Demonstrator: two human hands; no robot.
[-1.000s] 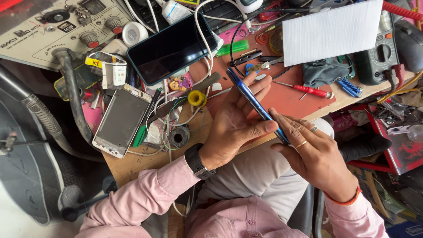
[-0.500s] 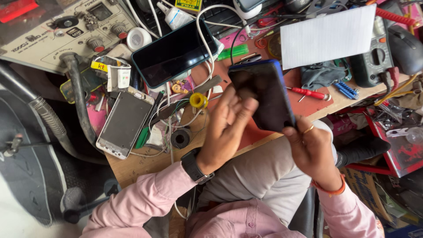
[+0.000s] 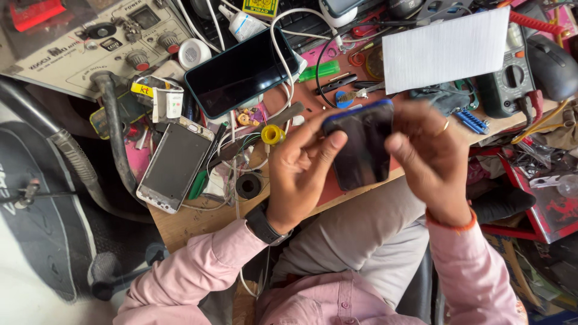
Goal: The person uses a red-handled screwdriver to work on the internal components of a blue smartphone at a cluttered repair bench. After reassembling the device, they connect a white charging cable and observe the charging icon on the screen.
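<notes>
Both hands, left hand and right hand, now pinch the dark smartphone turned flat-on at centre frame, no longer edge-on, above the cluttered bench

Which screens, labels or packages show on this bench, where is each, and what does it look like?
Dark-glass phone with blue rim: held up between left hand and right hand, screen off.
Large black phone: flat at bench top centre, screen dark.
Silver-framed phone with grey panel: flat, left of the hands.
Small yellow label: left, beside the grey hose.
Yellow and green sticker: top edge.
Plain white sheet: top right.
</notes>
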